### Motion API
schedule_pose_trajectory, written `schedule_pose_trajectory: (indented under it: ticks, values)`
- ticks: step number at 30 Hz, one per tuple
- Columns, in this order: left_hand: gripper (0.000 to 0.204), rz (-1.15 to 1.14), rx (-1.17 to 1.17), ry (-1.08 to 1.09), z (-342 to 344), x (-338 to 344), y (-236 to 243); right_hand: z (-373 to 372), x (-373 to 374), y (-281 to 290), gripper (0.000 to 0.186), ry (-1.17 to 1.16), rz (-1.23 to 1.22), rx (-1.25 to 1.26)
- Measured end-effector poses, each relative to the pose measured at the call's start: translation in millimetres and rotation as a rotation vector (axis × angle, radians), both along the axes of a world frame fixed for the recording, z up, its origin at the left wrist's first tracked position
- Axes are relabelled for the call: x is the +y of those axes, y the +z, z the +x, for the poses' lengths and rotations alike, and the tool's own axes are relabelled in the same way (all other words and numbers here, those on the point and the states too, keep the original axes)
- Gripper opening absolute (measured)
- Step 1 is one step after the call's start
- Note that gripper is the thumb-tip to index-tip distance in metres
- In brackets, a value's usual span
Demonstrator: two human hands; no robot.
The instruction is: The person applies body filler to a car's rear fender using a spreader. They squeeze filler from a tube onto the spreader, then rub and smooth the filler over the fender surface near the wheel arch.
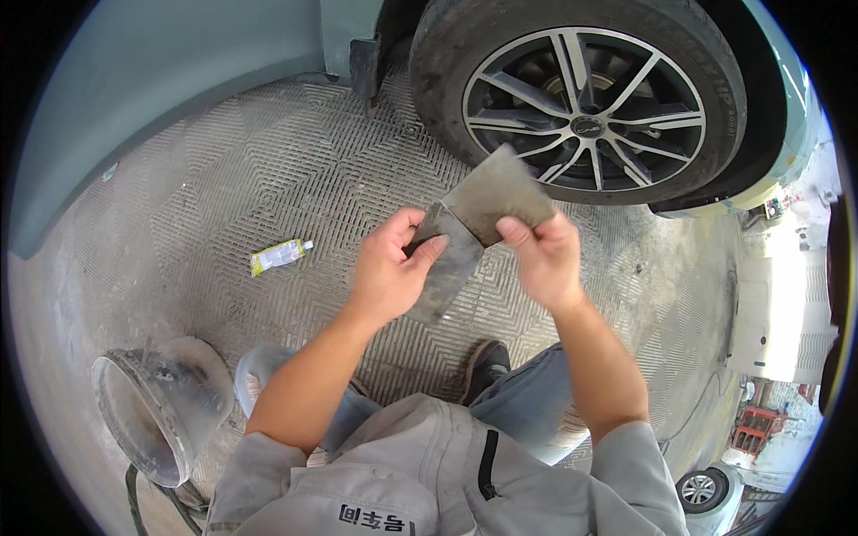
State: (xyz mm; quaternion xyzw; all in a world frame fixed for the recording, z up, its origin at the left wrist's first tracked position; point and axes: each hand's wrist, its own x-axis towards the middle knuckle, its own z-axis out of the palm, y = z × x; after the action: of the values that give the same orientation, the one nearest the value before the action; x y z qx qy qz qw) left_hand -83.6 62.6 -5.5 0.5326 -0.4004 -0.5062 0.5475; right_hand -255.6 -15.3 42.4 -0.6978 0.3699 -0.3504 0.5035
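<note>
- Left hand (386, 272) holds a dark grey flat scraper blade (450, 262); thumb pressed on its near face, other fingers curled behind it, so it is pinched.
- Right hand (545, 257) pinches a second, lighter grey flat spreader (496, 194) at its lower right corner, thumb on top, remaining fingers folded under.
- Key relation: the two blades overlap at mid-frame, the spreader's lower edge lying across the upper end of the scraper blade, apparently touching; cannot tell how firmly.
- Scraper blade's long axis runs from upper right down to lower left, away from the left fingers toward the person's knees; the spreader fans up and far, toward the car wheel (585, 98).
- Both hands are equally close to the overlap, one on each side.
- Both blades are held in the air above the patterned floor mat (268, 179), in front of the wheel.
- Small green-and-white tube (280, 255) lies on the mat, left of the hands, well apart.
- Dusty round bucket (161, 406) sits near left, tipped on its side.
- Hidden: fingertips behind both blades, the blades' back faces, any paste on them; the right hand is slightly blurred.
</note>
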Motion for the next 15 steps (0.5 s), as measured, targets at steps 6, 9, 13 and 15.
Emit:
schedule_pose_trajectory:
  ticks: [6, 9, 13, 15]
  values:
    - [0.017, -0.169, 0.411, 0.281, 39, -2, 8, -5, -9, -7, 0.027, 0.354, -0.501, 0.806]
    - [0.017, -0.089, 0.536, 0.196, 45, -3, 9, -10, -20, -6, 0.042, 0.143, -0.208, 0.712]
    - [0.018, 0.018, 0.470, 0.085, 36, -4, 9, -15, -26, 3, 0.068, 0.086, 0.305, -0.072]
    - [0.018, -0.057, 0.479, 0.070, 32, -4, 11, -17, -25, 8, 0.077, 0.290, 0.573, -0.374]
